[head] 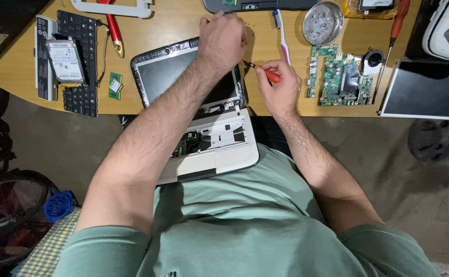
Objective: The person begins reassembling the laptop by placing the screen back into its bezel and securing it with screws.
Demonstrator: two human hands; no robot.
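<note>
A small opened laptop (204, 123) lies across my lap and the wooden desk edge, its dark screen (165, 77) flat on the desk and its white base stripped of the keyboard. My left hand (222, 38) rests closed on the screen's upper right corner. My right hand (278, 87) grips a red-handled screwdriver (265, 73), its tip pointing left at the screen's right edge just below my left hand.
On the desk (178, 20): a loose black keyboard (83, 56) with a hard drive (65, 61) on it, a small green card (115, 85), a toothbrush (283, 36), a round metal dish (323, 23), a green circuit board with fan (342, 79), another red screwdriver (396, 31), a bare display panel (427, 90).
</note>
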